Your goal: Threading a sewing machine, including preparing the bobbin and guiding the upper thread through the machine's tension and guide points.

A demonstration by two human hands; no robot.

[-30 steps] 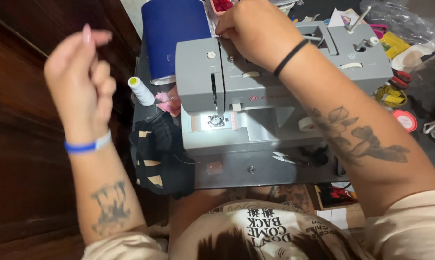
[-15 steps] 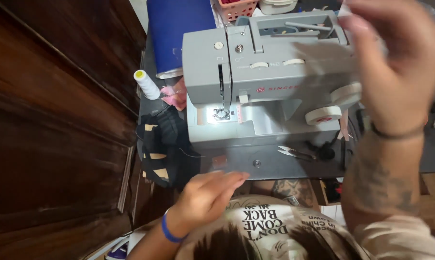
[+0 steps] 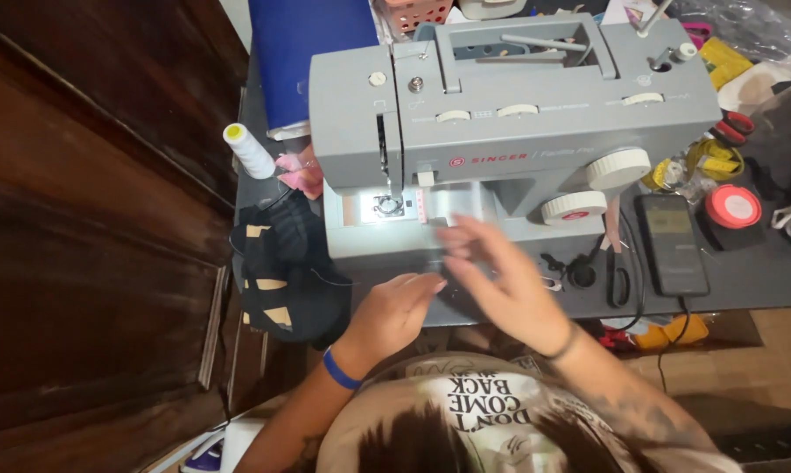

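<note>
- Both hands have dropped from beside the sewing machine point(image 3: 500, 131) to its front edge.
- Left hand point(image 3: 393, 314): loosely curled, holding nothing visible.
- Right hand point(image 3: 500, 280): blurred, fingers spread; hold unclear.
- Black cloth point(image 3: 290, 271) lies left of both hands; steady hands first.

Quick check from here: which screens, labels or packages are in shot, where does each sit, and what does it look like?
Phone: flat on the table right of the sewing machine, dark rectangular screen, cable attached.
Machine label: red lettering with a round red mark on the grey front.
Plastic bag: crinkled, clear, top right corner.
</note>
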